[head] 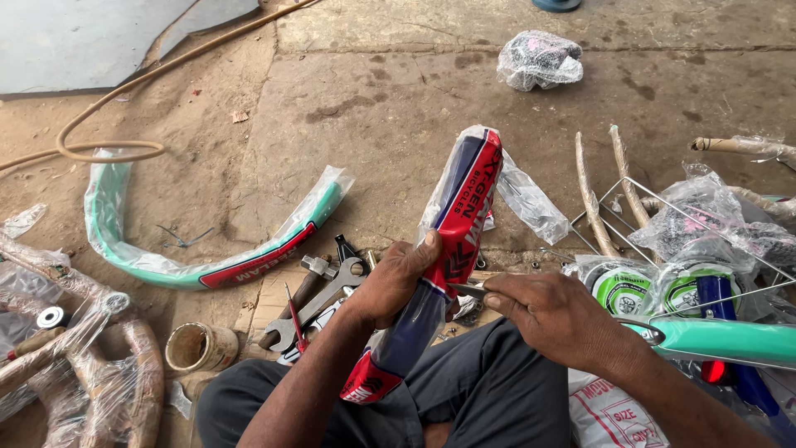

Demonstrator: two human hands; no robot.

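My left hand grips a curved bicycle mudguard in red and dark blue, still wrapped in clear plastic, held upright over my lap. My right hand pinches a small metal tool whose tip touches the mudguard's edge near the middle. The mudguard's lower end rests on my grey trousers, its upper end points away from me.
A teal and red mudguard in plastic lies on the concrete at left. Spanners and a screwdriver sit on cardboard by my knee, beside a small tin. Wrapped frame parts, a wire rack, a teal frame tube and a hose surround me.
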